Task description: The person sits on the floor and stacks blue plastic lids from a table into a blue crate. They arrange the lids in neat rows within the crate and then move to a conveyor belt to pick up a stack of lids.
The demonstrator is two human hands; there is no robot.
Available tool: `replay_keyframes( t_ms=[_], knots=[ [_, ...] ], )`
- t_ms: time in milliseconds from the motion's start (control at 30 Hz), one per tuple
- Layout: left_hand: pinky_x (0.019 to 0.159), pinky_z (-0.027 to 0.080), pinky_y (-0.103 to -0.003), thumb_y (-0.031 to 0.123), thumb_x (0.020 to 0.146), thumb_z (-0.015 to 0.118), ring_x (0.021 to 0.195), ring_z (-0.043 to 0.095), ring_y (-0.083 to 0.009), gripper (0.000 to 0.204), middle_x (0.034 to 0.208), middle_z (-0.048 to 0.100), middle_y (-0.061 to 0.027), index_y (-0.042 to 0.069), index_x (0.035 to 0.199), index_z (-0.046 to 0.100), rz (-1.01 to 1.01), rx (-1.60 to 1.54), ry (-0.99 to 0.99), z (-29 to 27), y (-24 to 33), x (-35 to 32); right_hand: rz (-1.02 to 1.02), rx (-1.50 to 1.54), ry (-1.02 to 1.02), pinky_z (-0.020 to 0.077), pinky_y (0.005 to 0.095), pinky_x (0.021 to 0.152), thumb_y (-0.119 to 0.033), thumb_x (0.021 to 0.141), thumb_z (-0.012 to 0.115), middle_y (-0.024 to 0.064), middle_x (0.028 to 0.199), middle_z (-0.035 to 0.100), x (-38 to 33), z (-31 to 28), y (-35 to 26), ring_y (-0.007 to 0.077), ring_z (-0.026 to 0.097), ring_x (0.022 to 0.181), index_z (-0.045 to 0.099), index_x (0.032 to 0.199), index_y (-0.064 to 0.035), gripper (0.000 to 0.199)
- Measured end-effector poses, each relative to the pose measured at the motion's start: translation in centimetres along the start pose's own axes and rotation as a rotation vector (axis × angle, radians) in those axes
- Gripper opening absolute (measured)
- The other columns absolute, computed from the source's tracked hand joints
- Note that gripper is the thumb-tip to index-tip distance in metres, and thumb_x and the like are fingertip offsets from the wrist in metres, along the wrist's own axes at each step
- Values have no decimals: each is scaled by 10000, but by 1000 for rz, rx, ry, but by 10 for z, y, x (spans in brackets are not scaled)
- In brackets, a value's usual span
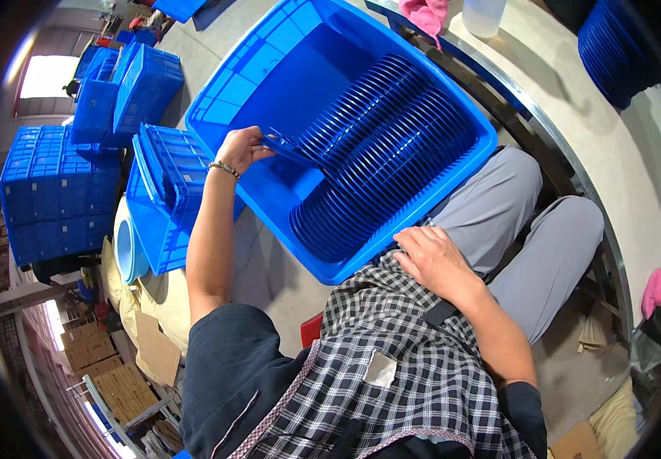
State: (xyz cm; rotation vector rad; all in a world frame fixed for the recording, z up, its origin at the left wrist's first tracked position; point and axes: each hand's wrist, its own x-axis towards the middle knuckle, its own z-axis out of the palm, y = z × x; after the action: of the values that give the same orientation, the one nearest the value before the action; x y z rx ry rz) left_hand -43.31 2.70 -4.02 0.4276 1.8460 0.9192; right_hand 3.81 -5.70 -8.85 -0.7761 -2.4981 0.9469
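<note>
In front of me a large blue plastic bin (227,84) holds two rows of thin, round, dark-blue plastic discs (380,180), standing on edge and packed close together. My left hand (242,151) reaches over the bin's left side. Its thumb and fingers pinch the edge of a blue disc (288,147) at the open end of the shorter row. Whether these discs are plates or lids, I cannot tell. My right hand (431,258) lies over my lap beside the bin's near rim, fingers loosely stretched and holding nothing.
A curved, metal-edged table (537,76) runs along the right, bearing a stack of dark-blue discs (617,53), a pink cloth (424,15) and a whitish container (483,15). Stacked blue crates (58,191) and a light-blue basin (127,249) stand left. Cardboard boxes (120,390) are lower left.
</note>
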Motion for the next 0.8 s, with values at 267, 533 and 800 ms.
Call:
replay_keyframes(
  t_ms=[267,533,800],
  knots=[
    [669,665,-335,96,1005,574,763,766,-279,254,1035,756,-241,-139,1047,662,4,41,33,15,-11,-8,0,-18,-21,491,424,964,-206,949,743,97,1117,683,-2,3,2,293,652,1060,663,1186,-44,298],
    [645,675,-350,70,965,595,700,755,-257,178,896,738,-186,-97,946,655,152,44,147,-20,27,-16,24,-35,-68,488,421,972,-218,944,750,96,1116,690,-1,5,2,290,656,1064,665,1206,-44,325],
    [655,674,-331,103,980,562,652,729,-233,226,1004,756,-235,-106,1032,632,29,-84,91,8,5,-19,-39,-17,16,484,427,923,-231,973,709,100,1013,659,-1,8,4,282,645,994,649,1098,-51,227]
  ],
)
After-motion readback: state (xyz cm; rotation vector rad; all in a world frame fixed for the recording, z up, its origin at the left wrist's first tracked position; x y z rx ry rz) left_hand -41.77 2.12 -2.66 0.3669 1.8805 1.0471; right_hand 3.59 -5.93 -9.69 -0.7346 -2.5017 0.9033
